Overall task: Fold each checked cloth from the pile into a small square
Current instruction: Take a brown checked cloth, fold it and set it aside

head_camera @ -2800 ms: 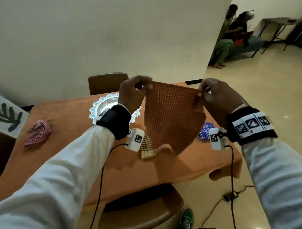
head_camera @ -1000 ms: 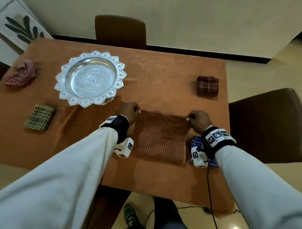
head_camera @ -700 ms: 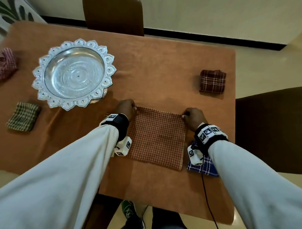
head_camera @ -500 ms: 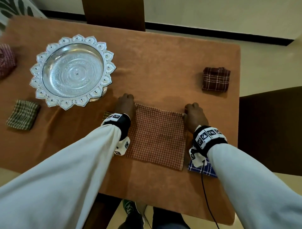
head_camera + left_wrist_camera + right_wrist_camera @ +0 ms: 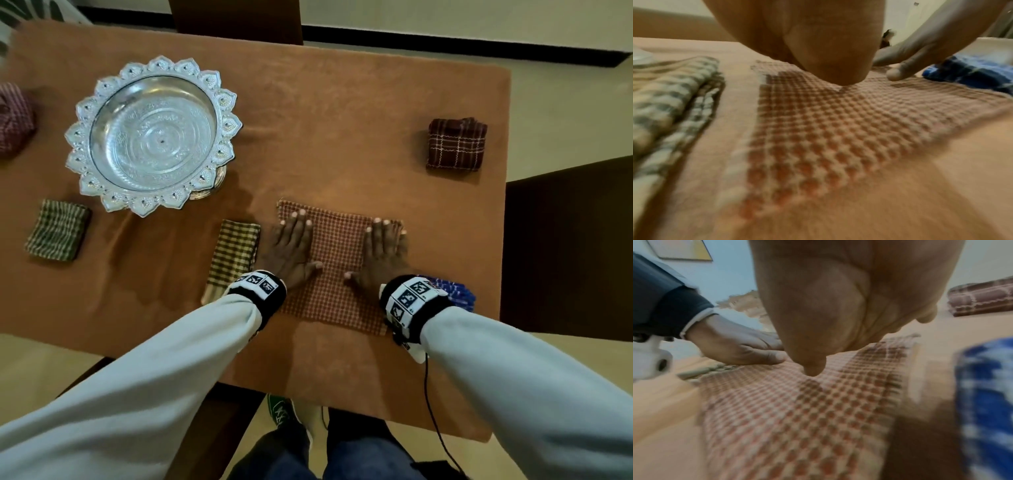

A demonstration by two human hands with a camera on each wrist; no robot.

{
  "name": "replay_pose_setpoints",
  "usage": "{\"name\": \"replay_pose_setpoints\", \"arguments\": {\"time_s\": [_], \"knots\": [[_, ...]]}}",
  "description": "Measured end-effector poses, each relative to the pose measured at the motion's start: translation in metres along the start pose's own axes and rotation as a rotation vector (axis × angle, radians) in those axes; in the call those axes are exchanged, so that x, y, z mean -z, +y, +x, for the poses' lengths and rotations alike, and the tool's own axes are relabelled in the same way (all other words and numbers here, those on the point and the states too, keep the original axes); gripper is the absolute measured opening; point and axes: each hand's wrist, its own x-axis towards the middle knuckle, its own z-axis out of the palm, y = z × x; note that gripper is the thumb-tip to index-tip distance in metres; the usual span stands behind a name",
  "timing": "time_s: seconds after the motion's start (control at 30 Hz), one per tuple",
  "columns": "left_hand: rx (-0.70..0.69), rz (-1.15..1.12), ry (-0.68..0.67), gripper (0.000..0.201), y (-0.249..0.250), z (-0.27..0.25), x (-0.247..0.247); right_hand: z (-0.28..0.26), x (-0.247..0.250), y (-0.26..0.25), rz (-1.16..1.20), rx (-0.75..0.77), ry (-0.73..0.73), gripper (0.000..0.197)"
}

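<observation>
- The left hand (image 5: 293, 251) lies flat, fingers straight and together, pressing the left part of the orange checked cloth (image 5: 337, 270); nothing is gripped.
- The right hand (image 5: 383, 255) lies flat the same way on the cloth's right part, thumb turned inward toward the other thumb.
- The cloth lies spread on the table (image 5: 342, 144) near its front edge, between a yellow-brown checked cloth (image 5: 234, 255) on the left and a blue checked cloth (image 5: 457, 294) on the right.
- The left wrist view shows the palm heel on the weave (image 5: 818, 129); the blue cloth (image 5: 972, 71) lies beyond.
- The right wrist view alone shows the left hand (image 5: 740, 345) from the side, flat.
- Only the head view shows the silver scalloped dish (image 5: 152, 133), a folded green checked cloth (image 5: 56, 229), a folded maroon plaid cloth (image 5: 455, 144) and a red checked cloth (image 5: 13, 118) at the left edge.
- The table is covered in orange-brown fabric; the floor is pale.
</observation>
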Motion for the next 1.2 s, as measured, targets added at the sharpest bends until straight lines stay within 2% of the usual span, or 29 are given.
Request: {"name": "replay_pose_setpoints", "arguments": {"time_s": [0.1, 0.17, 0.27, 0.4, 0.43, 0.5, 0.57, 0.63, 0.77, 0.83, 0.9, 0.97, 1.03, 1.1, 1.13, 1.2], "knots": [[-0.202, -0.007, 0.047, 0.082, 0.023, -0.025, -0.016, -0.024, -0.016, -0.041, -0.017, 0.157, -0.026, 0.096], [-0.193, -0.001, 0.035, 0.083, 0.019, -0.045, -0.029, -0.037, -0.033, -0.044, -0.023, 0.203, -0.043, 0.097], [-0.073, -0.089, -0.002, 0.090, -0.001, -0.067, -0.039, -0.046, -0.048, -0.024, -0.030, 0.157, -0.011, 0.102], [0.041, -0.088, -0.093, 0.090, 0.003, -0.078, -0.023, -0.049, -0.019, -0.013, -0.099, 0.004, -0.139, 0.108], [0.108, -0.139, -0.080, 0.084, 0.008, -0.079, -0.014, -0.042, -0.002, -0.010, -0.046, -0.023, -0.137, 0.102], [0.282, -0.269, 0.007, 0.060, 0.017, -0.080, 0.000, -0.018, 0.030, 0.001, 0.080, -0.023, -0.027, 0.070], [0.462, -0.359, -0.024, 0.044, 0.021, -0.080, 0.008, 0.007, 0.051, 0.016, 0.145, 0.021, 0.117, 0.041], [0.598, -0.388, -0.108, 0.046, 0.026, -0.077, 0.011, 0.025, 0.062, 0.028, 0.174, 0.041, 0.127, 0.032], [0.822, -0.461, -0.204, 0.055, 0.027, -0.069, 0.017, 0.047, 0.066, 0.039, 0.234, 0.052, 0.099, 0.027], [0.879, -0.491, -0.239, 0.057, 0.021, -0.067, 0.016, 0.053, 0.068, 0.043, 0.292, 0.031, 0.056, 0.029], [0.876, -0.503, -0.266, 0.057, 0.012, -0.067, 0.014, 0.056, 0.070, 0.045, 0.283, -0.007, 0.038, 0.036], [0.843, -0.494, -0.285, 0.058, 0.005, -0.069, 0.012, 0.048, 0.071, 0.043, 0.216, -0.065, 0.095, 0.040], [0.806, -0.533, -0.264, 0.054, 0.002, -0.073, 0.012, 0.030, 0.070, 0.033, 0.163, -0.027, 0.217, 0.037], [0.789, -0.624, -0.166, 0.045, 0.003, -0.076, 0.015, 0.001, 0.057, 0.011, 0.211, 0.142, 0.246, 0.032], [0.800, -0.701, -0.100, 0.042, 0.004, -0.078, 0.017, -0.017, 0.045, -0.003, 0.239, 0.219, 0.178, 0.030], [0.807, -0.833, 0.048, 0.035, 0.002, -0.082, 0.022, -0.046, 0.019, -0.027, 0.233, 0.276, -0.006, 0.031]]}}
